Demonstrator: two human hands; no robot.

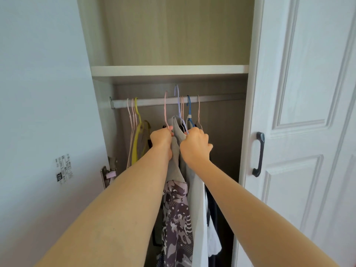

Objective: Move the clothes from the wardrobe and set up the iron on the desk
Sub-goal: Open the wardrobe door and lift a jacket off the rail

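Clothes (178, 189) hung in wardrobe (169, 70), long axis vertical. Hanger necks gripped by left hand (161, 140) and right hand (195, 146), fingers curled tight. Hooks lie directly above grips, at rail (221, 98); upward lift judged necessary.

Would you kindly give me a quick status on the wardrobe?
Both hands, left hand and right hand, grip the hung clothes. Hangers lifted near rail. Door open, nothing blocking.
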